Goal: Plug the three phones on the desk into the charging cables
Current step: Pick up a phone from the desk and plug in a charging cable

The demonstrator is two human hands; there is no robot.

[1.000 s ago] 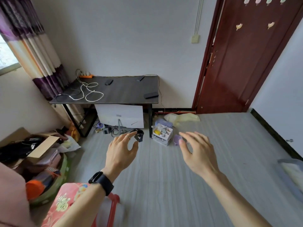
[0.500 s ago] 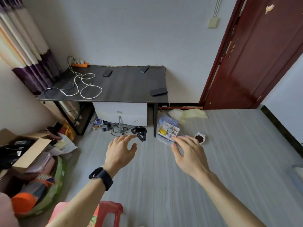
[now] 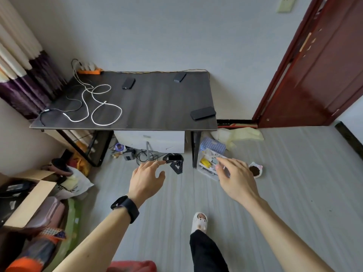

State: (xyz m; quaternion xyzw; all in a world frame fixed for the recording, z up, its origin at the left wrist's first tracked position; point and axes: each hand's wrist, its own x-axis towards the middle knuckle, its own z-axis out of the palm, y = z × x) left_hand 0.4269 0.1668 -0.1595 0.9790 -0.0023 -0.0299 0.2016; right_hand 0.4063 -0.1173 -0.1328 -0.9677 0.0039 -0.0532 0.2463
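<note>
Closer now than a second ago, the desk [image 3: 149,114] fills more of the view and the door has slid off toward the right edge; a slippered foot steps forward on the floor. Both hands hang out in front, short of the desk: the left hand [image 3: 146,180] and right hand [image 3: 235,180] each have fingers spread and loose, holding nothing.

Three dark phones lie flat on the desktop, well apart: one at the far middle [image 3: 128,83], one at the far right [image 3: 179,77], one at the near right corner [image 3: 203,113]. White charging cables [image 3: 98,105] loop over the left half, running from an orange power strip [image 3: 89,71] at the far left corner.

Judging by looks, the phones are rigid, smooth slabs, likely slippery and breakable if dropped, so best pinched by the long edges. The cables look limp and light; taking each just behind its plug should steer it
</note>
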